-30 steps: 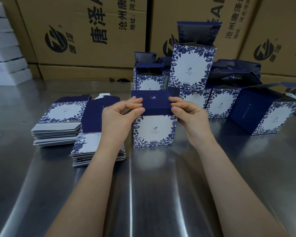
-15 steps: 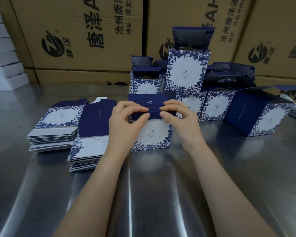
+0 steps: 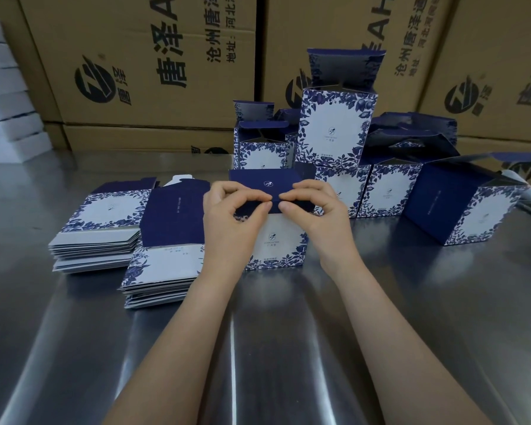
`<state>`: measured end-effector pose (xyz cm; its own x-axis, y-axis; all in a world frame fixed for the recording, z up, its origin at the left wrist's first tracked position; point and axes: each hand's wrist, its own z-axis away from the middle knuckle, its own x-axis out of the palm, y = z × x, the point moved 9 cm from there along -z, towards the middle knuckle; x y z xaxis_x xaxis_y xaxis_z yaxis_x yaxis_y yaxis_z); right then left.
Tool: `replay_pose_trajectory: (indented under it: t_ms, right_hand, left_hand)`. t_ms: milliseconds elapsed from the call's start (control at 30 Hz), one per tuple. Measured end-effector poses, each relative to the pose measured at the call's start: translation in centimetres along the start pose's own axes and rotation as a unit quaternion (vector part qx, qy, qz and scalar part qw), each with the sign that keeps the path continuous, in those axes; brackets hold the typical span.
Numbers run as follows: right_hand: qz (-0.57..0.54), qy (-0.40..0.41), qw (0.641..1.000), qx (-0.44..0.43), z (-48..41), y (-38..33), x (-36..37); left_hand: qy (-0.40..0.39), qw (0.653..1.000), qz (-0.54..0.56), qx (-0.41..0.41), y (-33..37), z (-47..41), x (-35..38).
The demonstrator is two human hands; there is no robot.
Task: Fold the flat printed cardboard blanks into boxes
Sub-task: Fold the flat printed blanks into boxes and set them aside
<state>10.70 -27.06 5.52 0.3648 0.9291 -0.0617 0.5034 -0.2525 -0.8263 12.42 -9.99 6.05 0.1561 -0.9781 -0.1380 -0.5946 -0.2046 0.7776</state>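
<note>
box (image 3: 276, 245) stands upright on the steel table (image 3: 288, 348), navy lid flap (image 3: 265, 183) folded over its top. left hand (image 3: 229, 223) and right hand (image 3: 321, 217) are both at the flap's front edge: fingers curled, thumb and forefinger tips pinching that edge, the two hands nearly touching. two stacks of flat blanks (image 3: 163, 268) just left of the box. open-topped folded boxes (image 3: 337, 130) behind and right of it. brown cartons (image 3: 154, 56) further behind.
</note>
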Motion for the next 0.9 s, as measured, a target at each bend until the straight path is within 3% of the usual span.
replay_pose_trajectory:
  t_ms: [500,900]
  right_hand:
    - [-0.001,0.017,1.0,0.01,-0.2,0.0,-0.1]
    - [-0.114,0.016,0.992,0.05,-0.5,1.5,-1.2]
  left_hand:
    - [0.009,1.0,-0.004,-0.018,-0.2,-0.2,0.3]
    - [-0.026,0.988,0.122,-0.09,-2.4,-1.0,-1.7]
